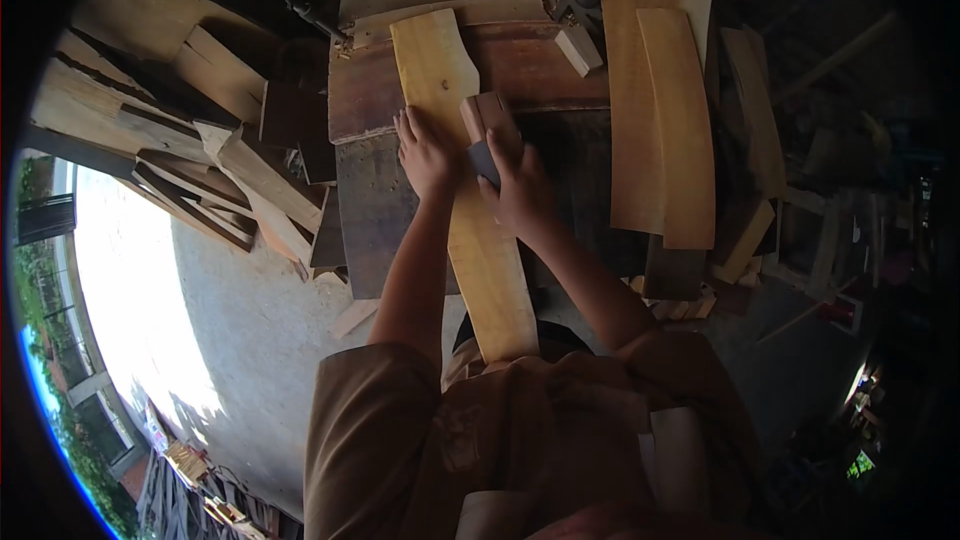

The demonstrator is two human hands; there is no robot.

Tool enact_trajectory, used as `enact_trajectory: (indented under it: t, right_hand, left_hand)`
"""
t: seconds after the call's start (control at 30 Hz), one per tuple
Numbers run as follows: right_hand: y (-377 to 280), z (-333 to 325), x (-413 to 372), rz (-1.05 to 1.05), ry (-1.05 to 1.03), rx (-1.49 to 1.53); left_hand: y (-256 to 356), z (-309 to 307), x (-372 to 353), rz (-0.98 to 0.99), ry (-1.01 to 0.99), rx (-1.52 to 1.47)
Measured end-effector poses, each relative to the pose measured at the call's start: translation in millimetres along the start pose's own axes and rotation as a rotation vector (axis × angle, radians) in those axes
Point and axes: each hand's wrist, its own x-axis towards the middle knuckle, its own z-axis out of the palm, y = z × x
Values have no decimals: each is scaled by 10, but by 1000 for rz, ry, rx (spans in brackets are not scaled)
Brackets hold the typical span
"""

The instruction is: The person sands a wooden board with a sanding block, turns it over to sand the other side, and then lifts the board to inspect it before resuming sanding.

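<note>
One bench (385, 210) carries my board (488, 280), its near end at my shirt (390, 420) — best braced there. My left hand (427, 158) lies on the wood, fingers slightly apart; my right hand (523, 195) clamps the block (487, 112) at its edge — level, even pressure suits.

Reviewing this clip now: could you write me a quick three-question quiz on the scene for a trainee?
1. True or false: the left hand rests on the long yellow board.
2. The right hand holds: A) a hammer; B) a wooden block; C) a brush.
3. Fill the gap: the small pale offcut lies to the person's ____ of the long yellow board.
Key: 1 true; 2 B; 3 right.
</note>
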Motion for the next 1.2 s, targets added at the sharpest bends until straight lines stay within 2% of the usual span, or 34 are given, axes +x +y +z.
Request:
enact_trajectory:
  t: [0.07,0.13,0.3,0.43,0.6,0.73,0.83,0.9,0.93,1.0,1.07,1.2]
  right_hand:
    - [20,-21,-84,-22,38,-1]
    - [65,-152,-399,16,-61,19]
    - [171,-169,-1100,-10,-27,59]
    - [16,-180,-606,81,-72,33]
    - [-22,-31,24,33,53,57]
    - [186,-137,-573,-1,40,146]
    - [199,-160,-1050,-54,9,34]
    - [134,-141,-1129,41,-83,32]
    - [93,-135,-986,23,-30,33]
    - [0,-182,-564,125,-57,78]
    - [-1,-153,-144,129,-27,111]
    - [163,-106,-392,9,53,152]
  left_hand:
    - [1,-3,3,12,6,5]
    - [20,-19,11,-9,-8,1]
    - [-31,24,2,5,9,7]
    - [-13,15,5,-4,5,32]
    - [-12,25,6,-10,11,47]
    - [1,9,5,-18,1,49]
    - [4,6,0,-22,4,48]
    - [-6,5,-21,-18,3,52]
    - [0,5,-5,-14,9,50]
    - [-6,15,14,-9,20,50]
    - [-18,28,-16,-17,20,55]
    - [7,-7,-3,-10,24,47]
